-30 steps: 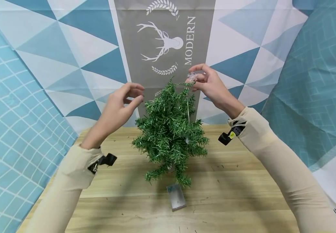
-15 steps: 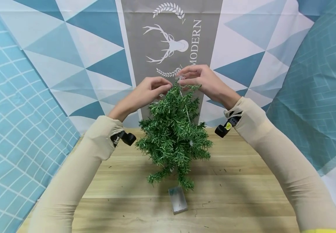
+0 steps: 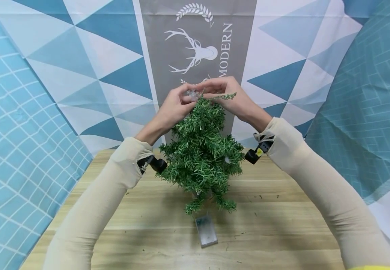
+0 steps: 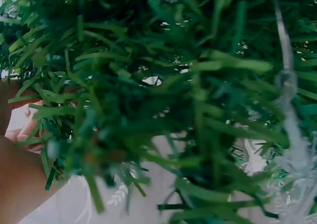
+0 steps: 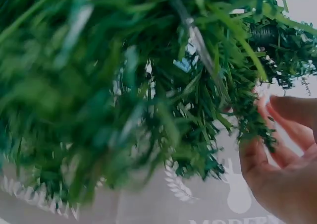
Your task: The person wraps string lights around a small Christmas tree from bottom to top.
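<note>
A small artificial Christmas tree stands on the table, tilted slightly. Both hands meet at its top. My left hand pinches a clear snowflake ornament between thumb and fingers, left of the tip. Coming in from the other side, my right hand has its fingertips right at the left fingers; I cannot tell whether it grips the ornament's cord. In the left wrist view a clear cord with a frosted snowflake hangs by the needles. A pale ornament shows on the tree's right side.
A small clear rectangular box lies on the wooden table in front of the tree, amid fallen green needles. Behind the tree hangs a patterned cloth, and blue cloths line both sides.
My left hand has moved right to the treetop. My right hand has brought the snowflake left, and it now sits between the left fingers. The tree has shifted slightly.
</note>
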